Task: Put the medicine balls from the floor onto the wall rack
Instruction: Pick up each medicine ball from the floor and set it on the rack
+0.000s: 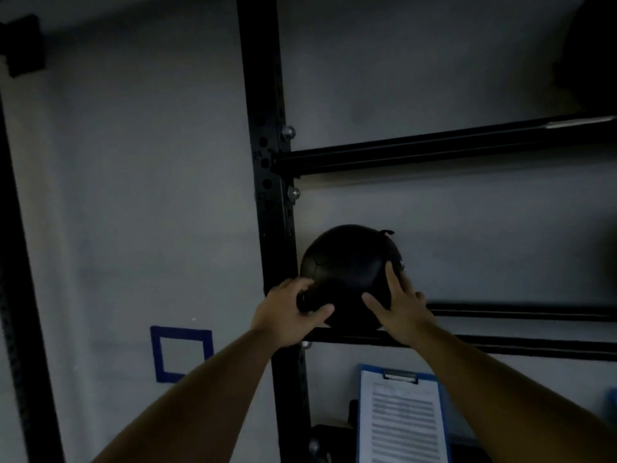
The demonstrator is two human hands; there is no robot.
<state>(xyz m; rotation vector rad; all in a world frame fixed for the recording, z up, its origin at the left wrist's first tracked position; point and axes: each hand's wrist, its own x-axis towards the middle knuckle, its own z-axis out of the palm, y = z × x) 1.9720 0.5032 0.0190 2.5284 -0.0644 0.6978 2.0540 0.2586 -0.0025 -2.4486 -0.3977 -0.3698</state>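
Note:
A black medicine ball (pixel 347 262) sits on the lower rails (pixel 521 344) of the black wall rack, right beside the rack's upright post (pixel 267 162). My left hand (pixel 290 315) grips a dark knob-like part at the ball's lower left. My right hand (pixel 400 305) lies flat against the ball's right side, fingers spread. The ball's underside is hidden behind my hands and the front rail.
An upper pair of rails (pixel 434 152) runs to the right above the ball. A blue clipboard with paper (pixel 400 416) hangs below the rails. A blue tape square (pixel 182 352) marks the grey wall at left. A dark round shape (pixel 591 45) fills the top right corner.

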